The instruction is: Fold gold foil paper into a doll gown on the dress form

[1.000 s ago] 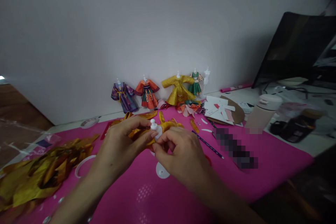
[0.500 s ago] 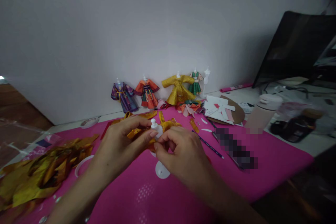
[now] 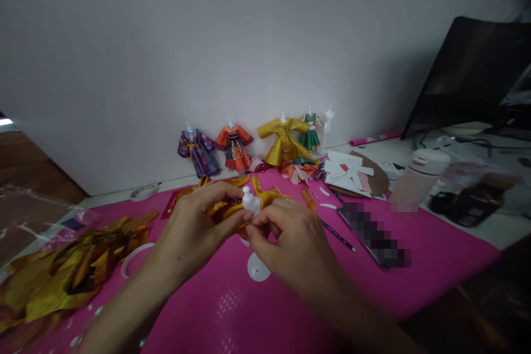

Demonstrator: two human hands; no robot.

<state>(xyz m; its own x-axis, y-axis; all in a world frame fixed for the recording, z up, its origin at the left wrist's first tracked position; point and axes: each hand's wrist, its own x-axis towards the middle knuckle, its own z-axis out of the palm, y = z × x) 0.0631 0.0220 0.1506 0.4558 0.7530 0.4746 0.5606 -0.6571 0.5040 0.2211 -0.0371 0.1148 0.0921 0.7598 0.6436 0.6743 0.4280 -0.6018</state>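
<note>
A small white doll dress form stands between my hands, its round base on the pink mat. Golden-yellow fabric is wrapped around its body. My left hand is closed at its left side, thumb and fingers gripping the form and the fabric. With thumb and forefinger pinched, my right hand grips the fabric at the front of the form. The fingertips hide most of the pinched part.
Along the wall stand dressed doll forms, one in purple, one in orange, one in yellow. Golden fabric pieces lie at left. A pencil, a phone and a bottle are at right.
My hands and the dress form stay together with almost the same grip. The whole view has shifted slightly, and more of the form's white chest shows between my fingers.
</note>
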